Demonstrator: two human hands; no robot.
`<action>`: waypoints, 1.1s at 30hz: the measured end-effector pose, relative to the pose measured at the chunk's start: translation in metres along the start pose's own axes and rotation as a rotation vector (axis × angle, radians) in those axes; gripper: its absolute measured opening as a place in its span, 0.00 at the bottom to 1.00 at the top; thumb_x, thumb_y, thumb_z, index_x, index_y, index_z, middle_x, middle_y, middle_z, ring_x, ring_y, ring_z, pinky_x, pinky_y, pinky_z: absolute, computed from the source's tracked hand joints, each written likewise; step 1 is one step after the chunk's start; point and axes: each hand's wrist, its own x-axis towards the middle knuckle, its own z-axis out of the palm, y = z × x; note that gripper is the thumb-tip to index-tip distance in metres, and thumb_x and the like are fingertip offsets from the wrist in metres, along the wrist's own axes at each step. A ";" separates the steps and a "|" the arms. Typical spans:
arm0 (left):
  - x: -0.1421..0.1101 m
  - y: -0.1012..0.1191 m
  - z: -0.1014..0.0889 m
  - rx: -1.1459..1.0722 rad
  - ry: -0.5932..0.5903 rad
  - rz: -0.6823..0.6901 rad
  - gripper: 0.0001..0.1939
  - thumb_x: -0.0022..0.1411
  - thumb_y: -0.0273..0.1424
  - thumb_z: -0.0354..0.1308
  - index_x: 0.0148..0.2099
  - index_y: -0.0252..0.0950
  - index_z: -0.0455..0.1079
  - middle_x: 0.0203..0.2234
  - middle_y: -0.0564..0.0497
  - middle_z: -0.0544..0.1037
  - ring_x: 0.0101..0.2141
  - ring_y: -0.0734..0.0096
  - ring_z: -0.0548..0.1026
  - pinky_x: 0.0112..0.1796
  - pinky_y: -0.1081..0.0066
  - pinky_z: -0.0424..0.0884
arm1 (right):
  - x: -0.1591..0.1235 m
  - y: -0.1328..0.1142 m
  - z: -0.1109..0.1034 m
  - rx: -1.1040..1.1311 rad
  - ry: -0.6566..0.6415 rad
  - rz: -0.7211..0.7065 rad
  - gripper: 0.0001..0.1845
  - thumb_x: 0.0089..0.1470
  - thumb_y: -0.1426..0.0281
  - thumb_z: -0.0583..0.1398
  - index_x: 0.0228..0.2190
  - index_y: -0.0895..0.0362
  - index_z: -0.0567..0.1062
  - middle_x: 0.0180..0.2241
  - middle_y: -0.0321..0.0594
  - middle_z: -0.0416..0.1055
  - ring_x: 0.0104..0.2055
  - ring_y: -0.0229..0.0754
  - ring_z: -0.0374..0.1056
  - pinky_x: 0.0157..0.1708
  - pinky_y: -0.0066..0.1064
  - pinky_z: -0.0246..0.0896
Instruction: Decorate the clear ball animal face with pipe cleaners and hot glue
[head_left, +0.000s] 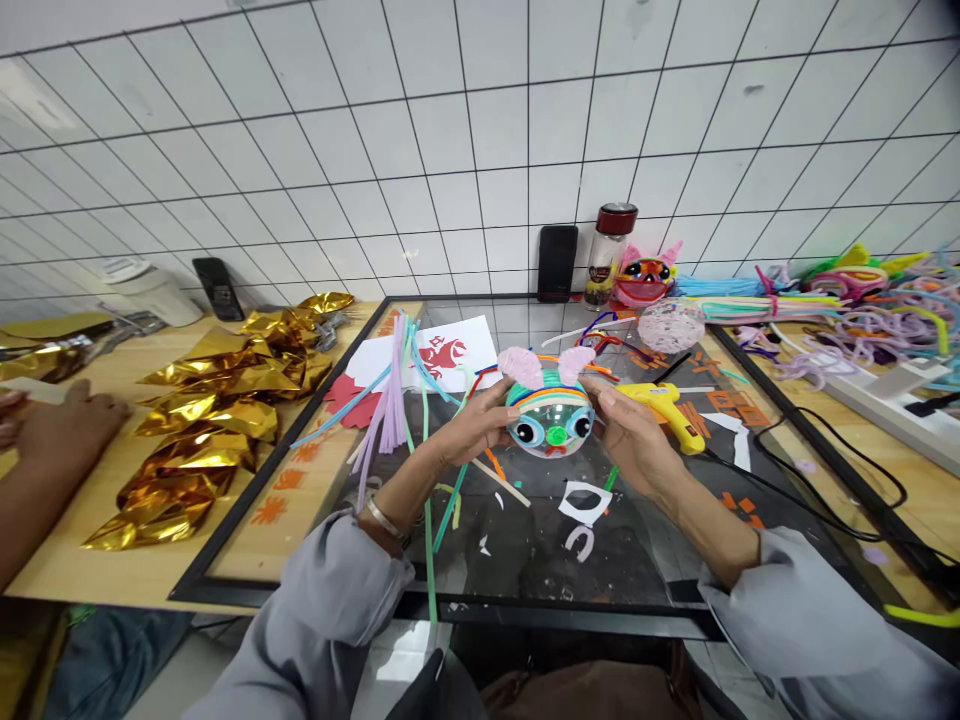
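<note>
Between my two hands I hold a craft animal head [553,408] with pink fuzzy ears, a green and striped brow, big round eyes, a green nose and a clear rounded lower part. My left hand [484,418] is closed on its left side, and my right hand [630,432] grips the right side. Right beside my right hand lies a yellow glue gun [671,408]. Below the head, a white paper cutout [585,502] with an oval hole and a small white U-shaped piece [580,543] rest on the dark board [517,570].
Lilac pipe cleaners [386,410] lie to the left, near white paper with a red design [450,352]. Gold foil [202,440] covers part of the left table, near another person's hand [71,430]. At the back stand a bottle [606,260], a phone [557,262] and another craft head [645,278].
</note>
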 end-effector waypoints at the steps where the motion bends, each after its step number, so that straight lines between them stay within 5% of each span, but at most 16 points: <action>1: 0.000 0.000 0.000 -0.044 -0.002 0.011 0.29 0.51 0.34 0.69 0.56 0.40 0.68 0.47 0.45 0.79 0.38 0.63 0.78 0.39 0.64 0.76 | 0.000 -0.001 0.000 0.000 -0.022 -0.019 0.25 0.44 0.51 0.67 0.42 0.51 0.80 0.51 0.41 0.77 0.55 0.50 0.69 0.54 0.44 0.63; 6: 0.001 0.004 -0.002 -0.290 -0.004 0.040 0.21 0.46 0.34 0.67 0.44 0.36 0.72 0.33 0.49 0.81 0.31 0.63 0.79 0.37 0.60 0.78 | 0.001 -0.008 0.000 0.011 -0.051 -0.131 0.25 0.49 0.50 0.63 0.45 0.51 0.78 0.51 0.45 0.76 0.54 0.49 0.70 0.54 0.46 0.64; 9: -0.001 0.011 -0.003 -0.385 0.021 0.059 0.20 0.46 0.36 0.65 0.42 0.35 0.73 0.33 0.47 0.82 0.36 0.56 0.80 0.38 0.56 0.78 | 0.005 -0.009 -0.007 -0.091 0.073 -0.231 0.24 0.50 0.52 0.63 0.45 0.52 0.77 0.45 0.45 0.77 0.49 0.49 0.71 0.50 0.45 0.66; 14: -0.005 0.023 -0.009 -0.476 0.106 0.173 0.16 0.47 0.37 0.65 0.40 0.38 0.72 0.37 0.48 0.82 0.40 0.55 0.80 0.37 0.58 0.78 | 0.011 -0.001 -0.023 -0.732 0.297 -0.562 0.16 0.58 0.59 0.58 0.43 0.53 0.77 0.40 0.43 0.76 0.43 0.48 0.70 0.45 0.42 0.64; 18: -0.004 0.024 -0.013 -0.479 0.114 0.203 0.16 0.48 0.38 0.66 0.40 0.39 0.72 0.37 0.49 0.82 0.41 0.56 0.79 0.38 0.59 0.78 | 0.005 0.013 -0.018 -1.194 0.056 -0.801 0.13 0.61 0.69 0.53 0.39 0.56 0.77 0.34 0.46 0.76 0.39 0.48 0.68 0.41 0.40 0.60; 21: -0.004 0.024 -0.014 -0.479 0.112 0.212 0.15 0.49 0.37 0.66 0.39 0.40 0.72 0.36 0.50 0.82 0.40 0.57 0.79 0.38 0.59 0.78 | -0.005 0.025 -0.004 -1.373 -0.261 -0.910 0.13 0.63 0.72 0.52 0.37 0.57 0.77 0.30 0.44 0.75 0.33 0.45 0.66 0.35 0.37 0.55; 23: -0.004 0.023 -0.014 -0.485 0.118 0.218 0.15 0.48 0.37 0.67 0.39 0.40 0.72 0.36 0.51 0.82 0.39 0.58 0.79 0.37 0.59 0.78 | -0.009 0.028 0.002 -1.431 -0.327 -0.955 0.13 0.63 0.73 0.52 0.37 0.57 0.77 0.29 0.43 0.74 0.32 0.43 0.64 0.34 0.36 0.53; 25: -0.004 0.023 -0.013 -0.485 0.125 0.218 0.15 0.48 0.36 0.67 0.40 0.40 0.73 0.36 0.50 0.82 0.40 0.57 0.79 0.37 0.59 0.78 | -0.008 0.024 0.000 -1.474 -0.246 -0.951 0.13 0.63 0.73 0.52 0.36 0.57 0.78 0.30 0.44 0.75 0.33 0.44 0.65 0.34 0.37 0.52; 28: -0.004 0.023 -0.010 -0.479 0.131 0.206 0.16 0.48 0.37 0.66 0.40 0.39 0.73 0.37 0.49 0.82 0.41 0.56 0.79 0.38 0.58 0.78 | 0.000 0.006 -0.019 -1.512 0.055 -0.853 0.13 0.61 0.73 0.52 0.35 0.56 0.77 0.31 0.45 0.76 0.36 0.47 0.68 0.37 0.38 0.55; 33: -0.004 0.021 0.000 -0.482 0.131 0.172 0.14 0.47 0.34 0.65 0.39 0.38 0.73 0.36 0.49 0.82 0.39 0.56 0.79 0.37 0.59 0.78 | 0.007 -0.029 -0.057 -1.671 0.465 -0.432 0.14 0.57 0.66 0.55 0.42 0.59 0.73 0.41 0.52 0.76 0.45 0.55 0.69 0.42 0.41 0.58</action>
